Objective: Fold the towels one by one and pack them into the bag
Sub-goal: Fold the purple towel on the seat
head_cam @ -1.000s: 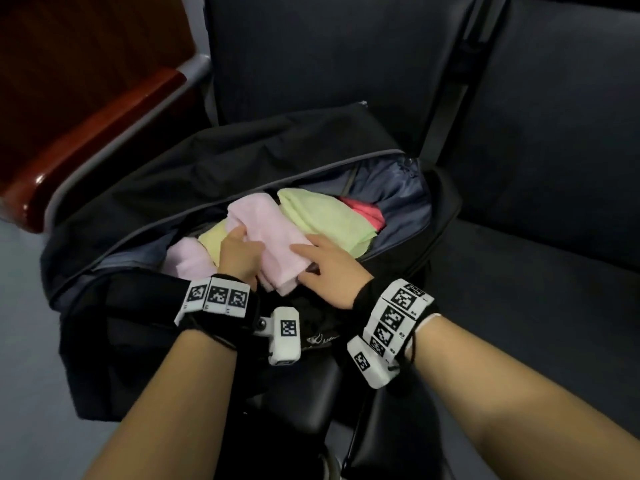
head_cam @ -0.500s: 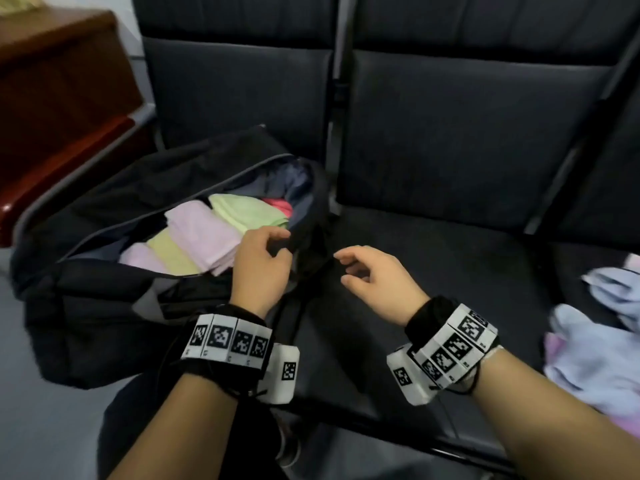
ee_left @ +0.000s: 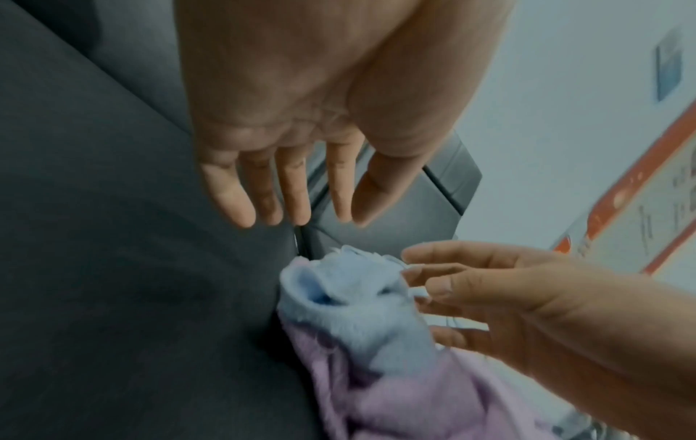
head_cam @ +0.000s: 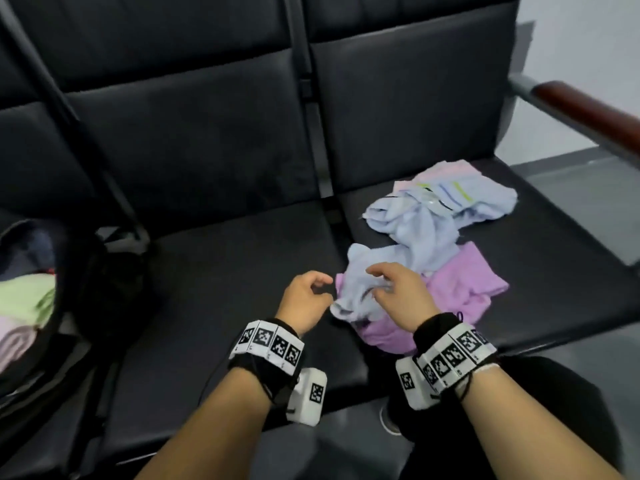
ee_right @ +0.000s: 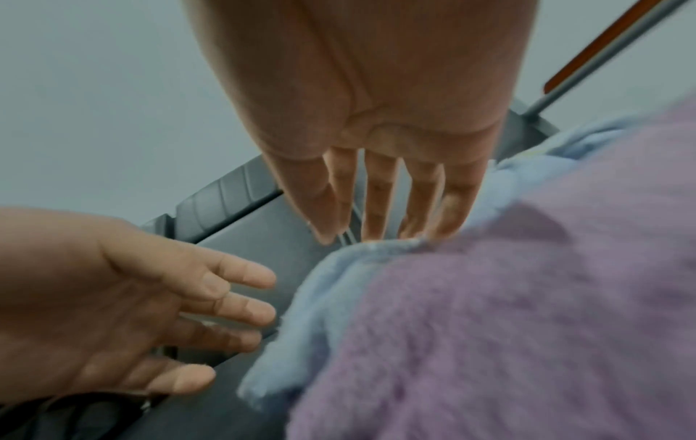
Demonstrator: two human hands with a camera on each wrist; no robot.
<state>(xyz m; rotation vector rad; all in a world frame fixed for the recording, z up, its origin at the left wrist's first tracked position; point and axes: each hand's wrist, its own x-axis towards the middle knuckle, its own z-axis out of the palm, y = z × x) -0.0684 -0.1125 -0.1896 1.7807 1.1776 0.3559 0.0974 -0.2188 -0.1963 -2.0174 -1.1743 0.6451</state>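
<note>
A crumpled light blue towel (head_cam: 358, 284) lies on a purple towel (head_cam: 467, 278) on the right black seat. My right hand (head_cam: 381, 282) hovers over the blue towel with straight fingers, and its fingertips (ee_right: 414, 230) touch the towel's edge (ee_right: 324, 297). Just left of that towel my left hand (head_cam: 317, 284) hangs over the seat, loosely curled and empty. Its fingers (ee_left: 278, 205) are spread apart from the blue towel (ee_left: 350, 297). The black bag (head_cam: 86, 271) sits open at the far left, with folded green (head_cam: 24, 299) and pink (head_cam: 14, 341) towels inside.
Behind the pile lies another pale blue towel (head_cam: 450, 202) with coloured stripes, over a pink one. The middle seat (head_cam: 225, 271) lies between the bag and the pile. A wooden armrest (head_cam: 588, 112) runs along the right end of the bench.
The view swung right, from the bag to the loose towels. Both hands left the bag and moved right across the seat; the right hand has reached the blue towel.
</note>
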